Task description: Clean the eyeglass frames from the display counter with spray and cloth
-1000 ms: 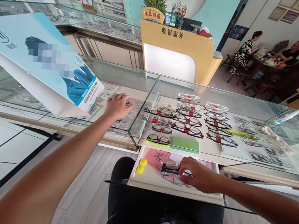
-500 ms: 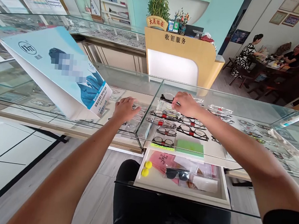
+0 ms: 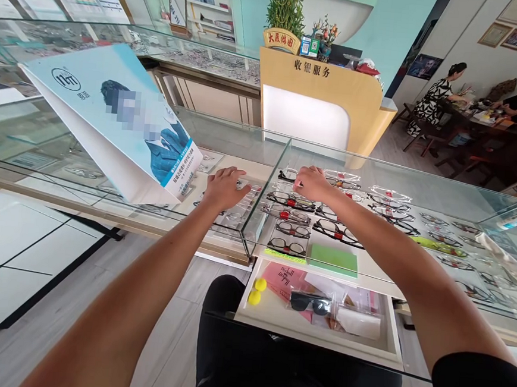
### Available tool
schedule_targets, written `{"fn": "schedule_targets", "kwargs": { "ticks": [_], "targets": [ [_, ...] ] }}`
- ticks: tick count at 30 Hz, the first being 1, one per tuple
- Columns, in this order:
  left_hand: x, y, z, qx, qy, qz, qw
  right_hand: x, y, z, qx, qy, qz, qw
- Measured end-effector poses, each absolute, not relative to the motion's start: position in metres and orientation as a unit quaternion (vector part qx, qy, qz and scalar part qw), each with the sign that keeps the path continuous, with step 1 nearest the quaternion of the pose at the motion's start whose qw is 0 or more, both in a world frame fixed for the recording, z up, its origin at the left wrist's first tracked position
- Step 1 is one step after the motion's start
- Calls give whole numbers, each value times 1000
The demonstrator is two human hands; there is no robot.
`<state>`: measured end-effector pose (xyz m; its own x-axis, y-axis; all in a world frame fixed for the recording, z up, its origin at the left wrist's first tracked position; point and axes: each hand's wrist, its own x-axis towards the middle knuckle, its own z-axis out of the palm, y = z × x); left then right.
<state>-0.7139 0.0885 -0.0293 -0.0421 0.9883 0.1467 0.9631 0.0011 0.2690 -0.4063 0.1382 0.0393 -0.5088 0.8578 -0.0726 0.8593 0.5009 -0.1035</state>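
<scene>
My right hand (image 3: pixel 313 184) is closed, its fingers pinched at a pair of dark-framed eyeglasses (image 3: pixel 287 174) at the back of the display case. Part of that frame is hidden behind the fingers. Around it lie rows of eyeglasses, among them a dark pair (image 3: pixel 292 201) with a red tag and a thin-rimmed pair (image 3: pixel 292 229) nearer me. My left hand (image 3: pixel 225 188) is open with its fingers spread, over the case section left of the glass divider (image 3: pixel 265 194). Nothing is in it. Clear-looking frames (image 3: pixel 234 217) lie beneath and beside it.
A large folded cardboard sign (image 3: pixel 125 117) stands at left. Below the case, an open drawer (image 3: pixel 319 332) holds bagged sunglasses (image 3: pixel 310 303) and yellow balls (image 3: pixel 254 297). A green pad (image 3: pixel 334 259) lies in front. Two people sit at a table (image 3: pixel 482 115) beyond the counter (image 3: pixel 321 85).
The view has shifted, so the scene sits slightly further right. The dark-framed eyeglasses at my right hand look lower and flatter. My left hand stays spread over the left section.
</scene>
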Motion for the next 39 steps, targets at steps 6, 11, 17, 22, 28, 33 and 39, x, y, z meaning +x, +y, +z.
{"fn": "schedule_targets", "kwargs": {
  "ticks": [6, 11, 17, 22, 28, 33, 39],
  "targets": [
    [-712, 87, -27, 689, 706, 156, 46, -403, 138, 35, 500, 864, -55, 14],
    [-710, 87, -25, 687, 710, 149, 45, -405, 138, 36, 507, 860, -50, 19],
    [-712, 87, -25, 690, 705, 157, 45, -407, 129, 45, 515, 855, -50, 11],
    [-711, 87, -25, 687, 708, 159, 47, -406, 103, 72, 508, 859, -52, -43],
    [-709, 87, -25, 687, 708, 159, 41, -386, -17, 103, 329, 915, -134, -193],
    [-708, 89, -22, 690, 709, 136, 40, -348, -122, 40, 251, 924, -266, -112],
    [-701, 94, -17, 681, 723, 107, 32, -331, -114, -70, 425, 856, -283, -76]
  ]
}}
